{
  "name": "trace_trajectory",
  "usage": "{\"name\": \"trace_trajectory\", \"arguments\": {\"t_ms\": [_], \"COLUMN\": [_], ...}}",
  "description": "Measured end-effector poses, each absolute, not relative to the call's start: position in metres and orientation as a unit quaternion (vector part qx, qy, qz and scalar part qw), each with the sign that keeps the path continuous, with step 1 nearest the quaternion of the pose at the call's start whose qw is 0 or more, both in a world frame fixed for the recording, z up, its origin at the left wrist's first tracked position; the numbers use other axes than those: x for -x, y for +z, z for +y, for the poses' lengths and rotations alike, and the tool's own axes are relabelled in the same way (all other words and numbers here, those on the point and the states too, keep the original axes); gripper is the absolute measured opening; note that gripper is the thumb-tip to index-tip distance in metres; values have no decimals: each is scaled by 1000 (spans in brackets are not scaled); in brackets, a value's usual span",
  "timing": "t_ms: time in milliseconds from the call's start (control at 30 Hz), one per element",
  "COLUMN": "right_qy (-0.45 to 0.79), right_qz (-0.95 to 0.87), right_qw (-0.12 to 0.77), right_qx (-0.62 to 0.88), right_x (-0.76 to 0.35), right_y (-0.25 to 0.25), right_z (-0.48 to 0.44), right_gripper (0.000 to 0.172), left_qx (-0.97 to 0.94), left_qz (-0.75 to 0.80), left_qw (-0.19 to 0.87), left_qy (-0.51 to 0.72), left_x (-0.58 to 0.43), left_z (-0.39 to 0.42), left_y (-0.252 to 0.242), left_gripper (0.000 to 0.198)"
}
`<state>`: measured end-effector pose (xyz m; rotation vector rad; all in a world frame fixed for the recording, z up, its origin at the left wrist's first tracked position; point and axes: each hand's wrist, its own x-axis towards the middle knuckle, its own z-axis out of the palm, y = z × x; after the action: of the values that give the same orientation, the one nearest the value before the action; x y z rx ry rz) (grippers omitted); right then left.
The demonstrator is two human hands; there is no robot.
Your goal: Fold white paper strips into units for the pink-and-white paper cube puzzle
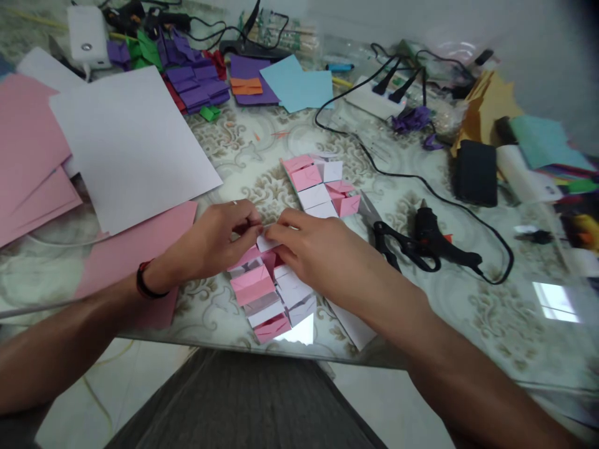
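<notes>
My left hand [224,234] and my right hand [304,240] meet over the table, fingertips pinched on a small white piece of folded paper [266,242]. Right below them lie several pink and white folded paper pieces [255,284], set in two columns; my right hand partly covers them. Beyond my fingers is another group of pink and white folded pieces [314,196]. A white paper strip [353,327] shows from under my right forearm.
Scissors [407,246] and a black glue gun [440,237] lie to the right, its cord curving behind. White sheets [135,143] and pink sheets [28,156] cover the left. Purple folded papers [196,81], a power strip [374,96] and blue paper [299,84] sit at the back.
</notes>
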<state>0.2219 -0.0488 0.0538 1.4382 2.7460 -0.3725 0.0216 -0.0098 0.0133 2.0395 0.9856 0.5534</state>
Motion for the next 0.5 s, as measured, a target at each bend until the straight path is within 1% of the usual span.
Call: {"name": "trace_trajectory", "arguments": {"t_ms": [133,233,267,333,400,467,500], "right_qy": [-104,-60,-45,-28,-32,-46,-53], "right_qz": [887,888,887,886,887,888,888], "right_qw": [-9,-62,-81,-109,-119,-119,-119], "right_qx": [-450,-452,-452,-449,-445,-442,-440], "right_x": [-224,-229,-230,-232,-233,-234,-234], "right_y": [51,46,44,42,39,36,34], "right_z": [-48,-50,-51,-53,-52,-51,-51], "right_gripper": [14,17,19,22,24,23,22], "left_qx": [-826,-855,-865,-879,-885,-888,-881], "left_qz": [370,348,343,342,347,351,357], "left_qw": [371,326,308,277,257,255,270], "left_qy": [210,203,198,184,171,152,151], "left_x": [-18,-13,-12,-12,-13,-14,-15], "left_z": [-11,-12,-13,-15,-17,-19,-20], "left_y": [18,24,26,28,28,26,26], "left_gripper": [9,25,25,16,9,8,9]}}
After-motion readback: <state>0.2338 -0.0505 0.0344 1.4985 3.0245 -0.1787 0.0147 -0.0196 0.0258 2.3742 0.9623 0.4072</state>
